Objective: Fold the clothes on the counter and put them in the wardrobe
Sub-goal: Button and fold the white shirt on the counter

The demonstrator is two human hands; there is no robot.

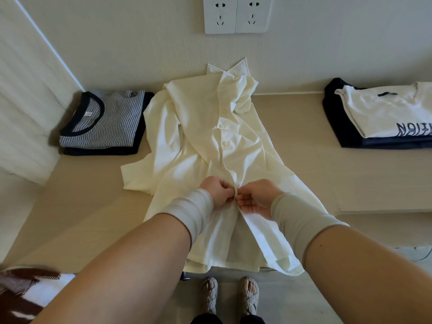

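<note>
Cream shirt (210,160) spread mid-counter (327,174), hem over front edge. Left hand (218,191), right hand (258,198) pinching placket, fingers clamped on cloth. Folded piles at back corners.

Wall sockets (236,15): two white ones, side by side, high on the wall.
Sandals (230,296): two woven ones on the floor, toes showing.
Brown and white cloth (25,293): in the bottom left corner, blurry.
Wall (131,43): plain and cream.

Shirt (210,146) mid-counter (315,141); folded stacks left (105,122) and right (383,115)
</note>
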